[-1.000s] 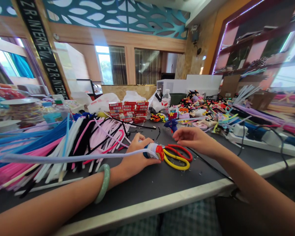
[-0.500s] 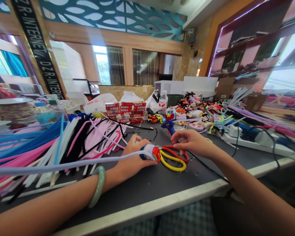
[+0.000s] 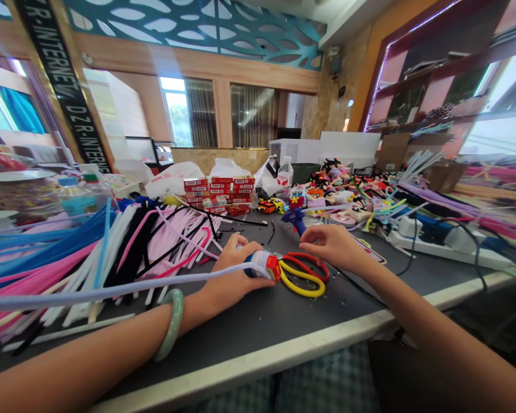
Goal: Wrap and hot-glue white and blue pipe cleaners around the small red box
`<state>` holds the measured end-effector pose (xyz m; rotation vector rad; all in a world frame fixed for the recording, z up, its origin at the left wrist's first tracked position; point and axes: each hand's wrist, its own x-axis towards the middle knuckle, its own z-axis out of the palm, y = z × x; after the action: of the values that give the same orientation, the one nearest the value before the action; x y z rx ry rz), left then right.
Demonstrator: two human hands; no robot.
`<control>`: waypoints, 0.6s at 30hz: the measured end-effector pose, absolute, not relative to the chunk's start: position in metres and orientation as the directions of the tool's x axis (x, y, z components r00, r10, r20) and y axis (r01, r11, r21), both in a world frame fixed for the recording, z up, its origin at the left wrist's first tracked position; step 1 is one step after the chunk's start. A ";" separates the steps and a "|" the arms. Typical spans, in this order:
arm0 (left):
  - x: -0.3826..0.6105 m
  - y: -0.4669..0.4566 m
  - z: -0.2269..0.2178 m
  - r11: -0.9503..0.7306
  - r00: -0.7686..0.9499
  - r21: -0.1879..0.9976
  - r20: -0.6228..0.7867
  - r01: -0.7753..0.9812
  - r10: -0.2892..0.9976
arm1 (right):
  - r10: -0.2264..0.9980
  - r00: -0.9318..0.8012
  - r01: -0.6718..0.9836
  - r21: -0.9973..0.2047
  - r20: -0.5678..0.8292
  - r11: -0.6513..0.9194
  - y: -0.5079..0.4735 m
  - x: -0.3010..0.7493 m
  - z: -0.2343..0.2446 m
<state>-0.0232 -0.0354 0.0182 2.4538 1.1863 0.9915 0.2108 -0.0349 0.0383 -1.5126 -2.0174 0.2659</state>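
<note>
My left hand [image 3: 236,269], with a green bangle on its wrist, is closed around a small craft piece [image 3: 262,265]. This piece has a red box-like end and is wrapped in pale lavender and dark blue. A long lavender pipe cleaner [image 3: 155,282] runs from it to the left edge. Just right of the piece lie scissors [image 3: 303,289] with red and yellow handles. My right hand [image 3: 333,246] is curled with fingertips together, above the scissors and beside a blue glue gun [image 3: 294,218]. What its fingers hold, if anything, is hidden.
Bundles of pipe cleaners [image 3: 124,241] cover the left. Behind are stacked red boxes [image 3: 219,192], a plastic bottle [image 3: 285,172] and finished plush-like figures [image 3: 339,195]. A white power strip [image 3: 451,249] and black cables lie right. The table edge [image 3: 258,367] is near me.
My right hand's fingers have drawn closer together, and the hand has shifted slightly up. A phone-like edge now shows behind its wrist. My left hand keeps its hold on the craft piece.
</note>
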 end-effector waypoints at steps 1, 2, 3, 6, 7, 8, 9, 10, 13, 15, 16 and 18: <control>-0.023 -0.035 0.018 -0.638 0.436 0.479 0.472 0.603 0.766 | 0.924 -0.160 0.816 -0.480 0.347 0.321 -0.034 0.212 0.037; -0.023 -0.035 0.018 -0.637 0.434 0.478 0.473 0.604 0.767 | 0.922 -0.143 0.830 -0.464 0.361 0.310 -0.032 0.214 0.036; -0.023 -0.035 0.019 -0.640 0.437 0.474 0.474 0.604 0.764 | 0.918 -0.121 0.846 -0.444 0.379 0.294 -0.029 0.215 0.035; -0.023 -0.035 0.018 -0.646 0.446 0.459 0.475 0.610 0.759 | 0.906 -0.038 0.900 -0.380 0.422 0.215 -0.018 0.220 0.028; -0.023 -0.034 0.017 -0.648 0.446 0.456 0.478 0.611 0.757 | 0.904 -0.010 0.916 -0.359 0.427 0.180 -0.013 0.221 0.026; -0.023 -0.034 0.016 -0.651 0.447 0.452 0.482 0.609 0.753 | 0.905 0.013 0.930 -0.338 0.426 0.146 -0.009 0.222 0.023; -0.023 -0.034 0.014 -0.657 0.450 0.449 0.488 0.606 0.748 | 0.909 0.029 0.941 -0.318 0.417 0.116 -0.004 0.223 0.021; -0.023 -0.033 0.012 -0.664 0.451 0.445 0.496 0.602 0.742 | 0.917 0.038 0.950 -0.299 0.398 0.090 0.000 0.223 0.019; -0.024 -0.031 0.006 -0.691 0.475 0.415 0.513 0.591 0.715 | 0.951 0.040 0.968 -0.248 0.305 0.039 0.013 0.223 0.017; -0.024 -0.029 0.004 -0.709 0.488 0.402 0.526 0.579 0.697 | 0.972 0.044 0.975 -0.223 0.232 0.009 0.021 0.223 0.019; -0.024 -0.029 0.003 -0.710 0.488 0.401 0.528 0.578 0.695 | 0.979 0.050 0.976 -0.216 0.196 -0.007 0.025 0.222 0.021; -0.024 -0.028 0.004 -0.697 0.474 0.413 0.523 0.586 0.708 | 0.989 0.062 0.976 -0.215 0.137 -0.032 0.034 0.221 0.024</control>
<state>-0.0241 -0.0282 0.0036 2.5419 1.1280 1.0273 0.2209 0.0339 0.0236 -2.0905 -1.9927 0.0726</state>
